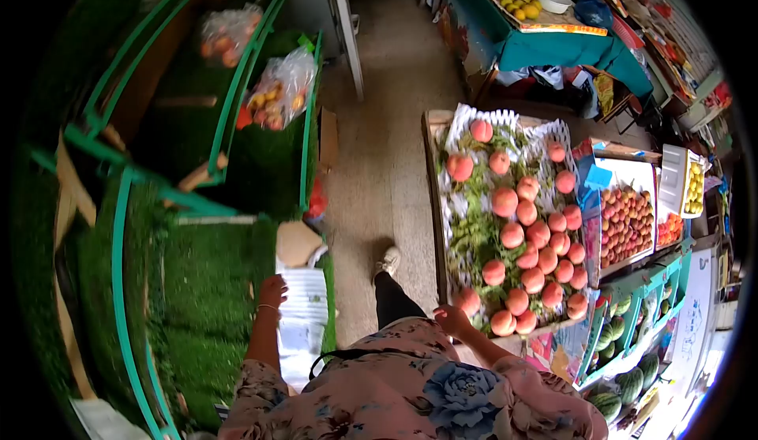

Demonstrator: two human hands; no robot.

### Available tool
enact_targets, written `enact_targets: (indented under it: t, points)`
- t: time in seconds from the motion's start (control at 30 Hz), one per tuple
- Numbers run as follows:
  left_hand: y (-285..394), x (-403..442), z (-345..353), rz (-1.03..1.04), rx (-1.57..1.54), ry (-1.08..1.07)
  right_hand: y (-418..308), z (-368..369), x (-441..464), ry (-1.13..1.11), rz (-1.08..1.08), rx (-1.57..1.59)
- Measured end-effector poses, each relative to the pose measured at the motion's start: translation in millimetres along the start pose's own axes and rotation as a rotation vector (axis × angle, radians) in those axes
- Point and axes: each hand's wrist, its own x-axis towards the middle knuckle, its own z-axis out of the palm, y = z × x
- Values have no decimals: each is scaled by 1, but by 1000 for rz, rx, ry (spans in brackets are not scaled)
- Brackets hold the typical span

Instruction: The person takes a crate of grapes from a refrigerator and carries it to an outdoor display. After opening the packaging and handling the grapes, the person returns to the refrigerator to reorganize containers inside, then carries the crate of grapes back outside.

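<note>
My left hand [273, 291] hangs over a green turf-covered shelf, beside a stack of white plastic sheets [302, 302]. Its fingers are loosely curled, and nothing shows in them. A thin bracelet is on that wrist. My right hand [450, 319] is by the near left corner of a wide crate [437, 195] of peaches [504, 202]; its fingers are curled too, with no object visible. I cannot tell whether it touches the crate's edge. The peaches lie on green leaves and white foam netting [466, 124].
Bagged fruit [278, 89] sits on the green-framed shelves at left. A tan floor aisle [371, 140] runs ahead between the stands. To the right are small red fruit [626, 223], watermelons [629, 385] and a white crate [673, 179]. A green-draped table [545, 49] stands at the back.
</note>
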Motion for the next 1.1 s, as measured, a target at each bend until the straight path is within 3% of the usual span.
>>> enact_targets:
  t: [0.03,0.1,0.17,0.23,0.37,0.5,0.63,0.7,0.77,0.83,0.93,1.0,1.03,1.1]
  points:
    - [36,17,29,-10,-27,-65,1,-1,29,-8,-132,20]
    - [86,19,74,62,-69,-240,-39,-26,78,-69,-166,-129]
    - [115,45,105,29,174,-286,-90,-48,128,81,-158,-32]
    - [147,68,126,-78,350,-340,-140,-79,182,161,-351,23]
    - [195,127,143,-171,401,-260,-266,-154,265,189,-380,158]
    - [267,191,165,-220,400,-255,-322,-217,357,198,-397,192]
    - [360,297,205,-168,533,-313,-324,-277,426,331,-323,204]
    - [401,339,238,66,753,-464,-288,-297,463,404,-177,272]
    - [473,366,297,150,787,-583,-306,-341,461,503,-15,262]
    - [522,394,354,260,954,-676,-259,-343,496,598,37,413]
    - [569,460,448,527,981,-884,-252,-362,518,612,174,538]
    - [601,474,514,419,679,-820,-249,-373,537,578,260,575]
    - [623,479,543,405,672,-817,-241,-377,553,564,300,590]
    - [660,490,592,144,505,-721,-237,-403,588,482,309,538]
